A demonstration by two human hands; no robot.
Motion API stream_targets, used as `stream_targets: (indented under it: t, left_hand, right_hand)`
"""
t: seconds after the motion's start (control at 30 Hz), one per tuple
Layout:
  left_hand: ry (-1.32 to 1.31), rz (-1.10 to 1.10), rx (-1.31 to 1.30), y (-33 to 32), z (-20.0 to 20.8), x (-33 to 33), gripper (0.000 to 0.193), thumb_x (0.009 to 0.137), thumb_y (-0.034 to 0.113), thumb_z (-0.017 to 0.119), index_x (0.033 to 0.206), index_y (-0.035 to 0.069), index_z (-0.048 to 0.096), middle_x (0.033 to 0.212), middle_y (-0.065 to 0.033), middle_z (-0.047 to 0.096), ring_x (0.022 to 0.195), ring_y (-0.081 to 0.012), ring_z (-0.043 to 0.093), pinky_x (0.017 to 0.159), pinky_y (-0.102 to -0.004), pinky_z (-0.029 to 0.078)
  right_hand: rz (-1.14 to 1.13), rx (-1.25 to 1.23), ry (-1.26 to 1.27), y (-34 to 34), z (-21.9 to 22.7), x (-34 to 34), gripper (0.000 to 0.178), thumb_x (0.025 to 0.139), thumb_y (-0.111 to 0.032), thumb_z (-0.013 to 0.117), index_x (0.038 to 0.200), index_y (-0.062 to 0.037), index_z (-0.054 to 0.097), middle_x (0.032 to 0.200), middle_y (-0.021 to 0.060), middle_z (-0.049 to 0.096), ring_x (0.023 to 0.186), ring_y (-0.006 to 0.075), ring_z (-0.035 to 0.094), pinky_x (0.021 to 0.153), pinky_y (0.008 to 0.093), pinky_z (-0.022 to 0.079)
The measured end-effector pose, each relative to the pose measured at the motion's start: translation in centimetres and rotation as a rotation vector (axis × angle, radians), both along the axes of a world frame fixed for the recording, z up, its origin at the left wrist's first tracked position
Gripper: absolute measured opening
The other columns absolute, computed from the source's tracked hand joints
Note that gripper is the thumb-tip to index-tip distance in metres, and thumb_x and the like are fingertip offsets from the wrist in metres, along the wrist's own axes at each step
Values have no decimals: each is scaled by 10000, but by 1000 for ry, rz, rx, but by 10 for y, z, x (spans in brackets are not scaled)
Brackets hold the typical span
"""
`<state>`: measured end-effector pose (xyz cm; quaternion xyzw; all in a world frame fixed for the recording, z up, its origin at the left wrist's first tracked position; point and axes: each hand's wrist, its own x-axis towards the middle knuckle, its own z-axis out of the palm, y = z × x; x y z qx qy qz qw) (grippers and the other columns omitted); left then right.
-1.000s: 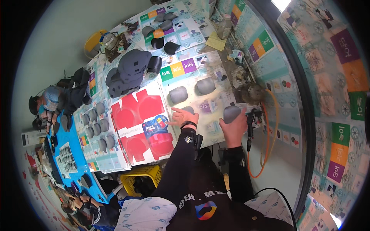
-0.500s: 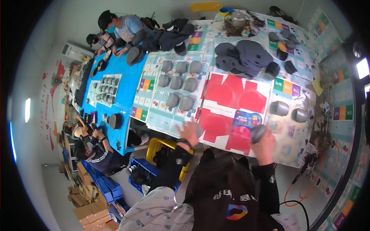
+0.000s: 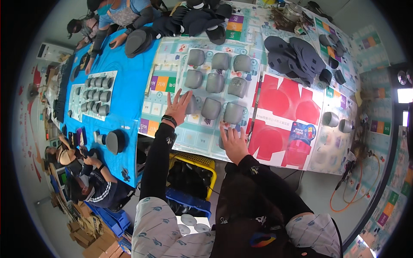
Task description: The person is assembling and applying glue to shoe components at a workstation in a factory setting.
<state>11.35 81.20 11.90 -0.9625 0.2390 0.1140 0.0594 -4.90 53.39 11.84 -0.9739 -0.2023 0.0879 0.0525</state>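
My left hand (image 3: 177, 108) lies over the printed sheet with its fingers spread. Beside its thumb side, touching it, is a grey rounded cup-like piece (image 3: 190, 105), partly covered. Several like pieces, such as one grey piece (image 3: 214, 83), stand in rows on the sheet. My right hand (image 3: 235, 146) is at the near edge of the rows, its fingertips just below another grey piece (image 3: 232, 113). A further grey piece (image 3: 221, 140) sits against its thumb side, mostly hidden by the hand, which appears to grip it.
Right of the rows lies a red and white printed sheet (image 3: 269, 139); beyond it are two grey pieces (image 3: 330, 119). Dark grey caps (image 3: 297, 58) are heaped behind. A yellow crate (image 3: 202, 161) and a blue crate (image 3: 187, 200) stand below the table edge. Co-workers sit along the blue-covered table (image 3: 127, 92).
The view has turned and shifted toward the rows. My right hand has moved left from the red sheet, with a grey piece. My left hand has reached the rows, where one more grey piece now stands.
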Motion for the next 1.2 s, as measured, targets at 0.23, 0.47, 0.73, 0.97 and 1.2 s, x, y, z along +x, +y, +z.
stream_targets:
  t: [0.23, 0.47, 0.73, 0.97, 1.2]
  left_hand:
    - [-221, 193, 32, 4, -29, -9, 1016, 794, 66, 694, 1638, 144, 134, 1664, -96, 244, 1528, -341, 248, 1204, -686, 120]
    - [-259, 730, -299, -26, -57, -69, 1076, 767, 336, 839, 1604, 71, 216, 1586, -207, 339, 1445, -388, 356, 1179, -618, 247]
    - [-59, 594, -879, -172, -16, -204, 836, 859, 233, 805, 1513, -33, 357, 1293, -232, 551, 1164, -374, 560, 1034, -481, 440]
    - [17, 436, -924, -468, 23, -224, 1072, 774, 475, 847, 1497, -108, 311, 1294, -301, 561, 1205, -426, 553, 1035, -513, 430]
    - [33, 603, -427, -723, 8, -172, 1316, 670, 728, 783, 1534, -91, 221, 1284, -293, 564, 1249, -416, 552, 1089, -600, 367]
  right_hand:
    - [17, 50, 59, 4, -3, 5, 813, 862, -273, 673, 1553, -31, 320, 1494, 235, 434, 1333, 340, 474, 1134, 591, 314]
    - [-152, 284, 61, -56, 45, -5, 947, 790, -446, 782, 1527, -40, 347, 1477, 212, 443, 1423, 369, 387, 1154, 582, 295]
    - [-1088, 412, -301, -338, 93, -65, 803, 765, -334, 843, 1364, 68, 490, 1246, 271, 596, 1177, 433, 562, 1025, 474, 452]
    - [-1436, 129, -322, -585, 61, -129, 1052, 751, -448, 858, 1474, 98, 322, 1348, 313, 504, 1257, 470, 487, 1061, 508, 419]
    - [-1425, 204, -143, -652, 10, -61, 1257, 682, -518, 877, 1560, 45, 174, 1483, 276, 377, 1376, 421, 390, 1056, 644, 385]
